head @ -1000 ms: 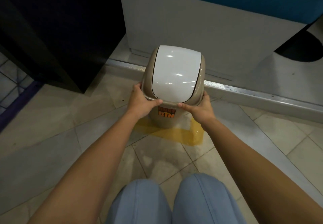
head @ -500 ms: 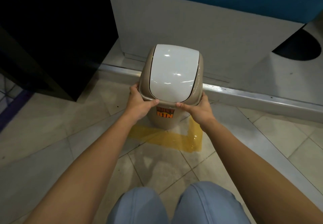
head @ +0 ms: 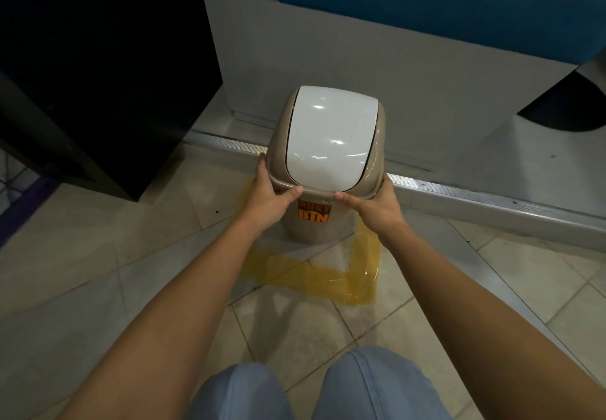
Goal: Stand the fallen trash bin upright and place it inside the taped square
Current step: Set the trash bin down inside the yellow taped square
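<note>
A beige trash bin [head: 311,229] with a white swing lid and an orange "DUST BIN" label stands upright on the tiled floor. Its base sits within the yellow taped square [head: 328,280], close to the square's far side. My left hand [head: 267,201] grips the left side of the bin's rim, thumb along the front edge. On the right side of the rim my right hand [head: 377,209] holds on the same way. The square's far edge is hidden behind the bin.
A metal threshold strip [head: 475,198] runs just behind the bin, with a grey wall panel [head: 410,75] beyond it. A black cabinet [head: 98,68] stands at the left. My knees in light blue trousers [head: 311,390] are at the bottom.
The bin has stayed upright between both hands, and its base has come down into the taped square. The view has shifted, so more of the yellow tape shows in front.
</note>
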`<state>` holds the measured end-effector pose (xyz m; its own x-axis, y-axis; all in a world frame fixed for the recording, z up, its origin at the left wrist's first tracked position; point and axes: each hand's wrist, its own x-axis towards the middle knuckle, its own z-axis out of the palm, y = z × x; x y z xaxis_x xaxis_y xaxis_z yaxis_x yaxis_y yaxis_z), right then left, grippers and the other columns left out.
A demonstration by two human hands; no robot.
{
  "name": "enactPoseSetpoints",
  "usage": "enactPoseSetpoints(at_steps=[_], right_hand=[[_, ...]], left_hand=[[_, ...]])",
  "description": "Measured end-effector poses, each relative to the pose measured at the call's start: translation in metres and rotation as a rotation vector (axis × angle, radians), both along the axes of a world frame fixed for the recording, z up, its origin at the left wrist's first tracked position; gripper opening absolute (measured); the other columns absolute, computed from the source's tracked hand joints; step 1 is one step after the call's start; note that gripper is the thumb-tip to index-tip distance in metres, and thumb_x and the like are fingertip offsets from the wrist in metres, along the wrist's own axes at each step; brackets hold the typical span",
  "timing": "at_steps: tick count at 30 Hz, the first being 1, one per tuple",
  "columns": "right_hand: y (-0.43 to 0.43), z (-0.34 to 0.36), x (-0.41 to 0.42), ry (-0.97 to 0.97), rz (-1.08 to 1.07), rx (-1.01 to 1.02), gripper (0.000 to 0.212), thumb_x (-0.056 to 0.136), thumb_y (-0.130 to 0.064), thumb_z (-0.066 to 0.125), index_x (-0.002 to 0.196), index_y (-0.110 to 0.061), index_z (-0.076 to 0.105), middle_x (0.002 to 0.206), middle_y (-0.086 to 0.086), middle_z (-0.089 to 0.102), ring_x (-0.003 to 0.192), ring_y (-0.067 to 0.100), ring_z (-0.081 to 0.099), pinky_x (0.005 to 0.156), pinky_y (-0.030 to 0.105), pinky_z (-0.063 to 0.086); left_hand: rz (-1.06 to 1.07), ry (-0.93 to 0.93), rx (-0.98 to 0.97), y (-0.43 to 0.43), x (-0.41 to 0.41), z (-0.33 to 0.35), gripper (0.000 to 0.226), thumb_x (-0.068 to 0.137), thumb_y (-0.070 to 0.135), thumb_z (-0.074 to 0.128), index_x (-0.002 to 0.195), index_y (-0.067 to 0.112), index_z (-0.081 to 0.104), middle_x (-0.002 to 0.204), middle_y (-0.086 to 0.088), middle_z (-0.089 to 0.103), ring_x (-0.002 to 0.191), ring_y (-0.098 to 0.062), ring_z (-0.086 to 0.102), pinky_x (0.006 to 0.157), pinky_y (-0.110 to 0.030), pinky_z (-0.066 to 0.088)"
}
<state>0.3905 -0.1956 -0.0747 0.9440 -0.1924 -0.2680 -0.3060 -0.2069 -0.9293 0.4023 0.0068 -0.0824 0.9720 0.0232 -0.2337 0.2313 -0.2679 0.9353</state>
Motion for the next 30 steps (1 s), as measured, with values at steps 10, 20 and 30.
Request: enactPoseSetpoints(at_steps=[10,20,30], right_hand=[[0.002,0.000,0.005,0.007,0.050,0.050,0.101,0.060,-0.023,0.086,0.139,-0.016,0.023,0.128,0.001,0.050,0.120,0.022,0.050,0.101,0.042,0.046],[0.003,-0.002,0.004,0.031,0.055,0.071,0.104,0.059,-0.024,0.086,0.139,-0.017,0.021,0.128,-0.001,0.048,0.119,0.021,0.049,0.100,0.038,0.046],[0.007,0.001,-0.006,-0.093,0.076,-0.019,0.117,0.059,-0.021,0.086,0.146,-0.020,0.009,0.150,0.004,0.031,0.138,0.022,0.033,0.111,0.047,0.035]], left_hand=[[-0.062,0.101,-0.020,0.008,0.014,0.002,0.097,0.081,0.024,0.068,0.145,0.036,-0.005,0.152,-0.001,0.026,0.136,-0.026,0.031,0.106,-0.055,0.034],[-0.032,0.033,-0.011,0.011,0.007,-0.002,0.096,0.079,0.027,0.070,0.146,0.034,0.002,0.148,0.001,0.034,0.133,-0.023,0.037,0.106,-0.049,0.036],[0.055,-0.168,0.116,0.009,0.001,0.004,0.081,0.068,0.027,0.080,0.135,0.019,0.036,0.126,0.007,0.048,0.110,-0.011,0.050,0.080,-0.014,0.044]])
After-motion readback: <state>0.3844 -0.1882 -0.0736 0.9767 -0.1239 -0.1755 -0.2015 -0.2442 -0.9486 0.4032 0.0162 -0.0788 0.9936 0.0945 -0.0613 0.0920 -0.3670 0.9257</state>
